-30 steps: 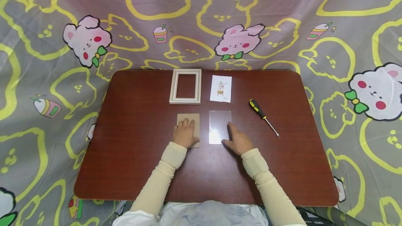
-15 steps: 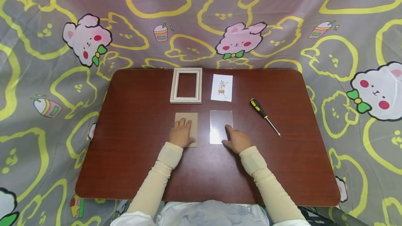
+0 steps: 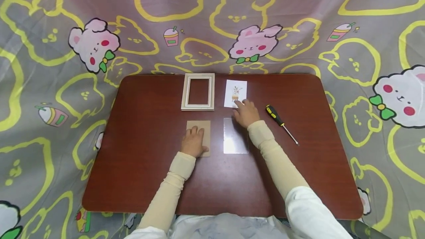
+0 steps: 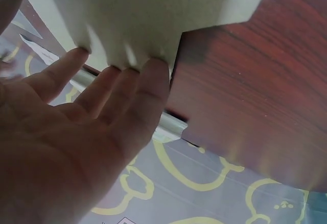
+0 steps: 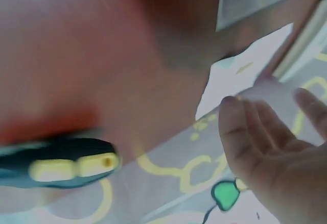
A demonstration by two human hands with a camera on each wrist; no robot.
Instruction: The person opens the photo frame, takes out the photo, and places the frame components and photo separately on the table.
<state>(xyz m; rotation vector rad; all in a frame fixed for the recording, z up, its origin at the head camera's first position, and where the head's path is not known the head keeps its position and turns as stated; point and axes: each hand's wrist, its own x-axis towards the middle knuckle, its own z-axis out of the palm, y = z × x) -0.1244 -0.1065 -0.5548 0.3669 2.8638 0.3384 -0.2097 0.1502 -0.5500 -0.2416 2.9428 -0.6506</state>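
Note:
My left hand (image 3: 192,142) rests on a brown backing board (image 3: 206,132) lying on the table. In the left wrist view its fingertips touch the board (image 4: 133,25) with the fingers nearly straight. My right hand (image 3: 248,114) reaches over the top of a clear rectangular sheet (image 3: 234,139). Its fingertips overlap the lower edge of a white picture card (image 3: 236,85) printed with a potted plant. In the right wrist view, the right hand (image 5: 271,147) has its fingers extended beside the card (image 5: 240,73). A cream picture frame (image 3: 185,93) lies beyond the board.
A screwdriver (image 3: 273,113) with a black and yellow handle lies to the right of my right hand. The reddish-brown table (image 3: 132,139) has rounded corners. Patterned cloth (image 3: 199,10) hangs behind and at the sides.
My right hand has left the right edge of the clear sheet and moved forward to the picture card. The left hand stays on the board, which shifted slightly left earlier.

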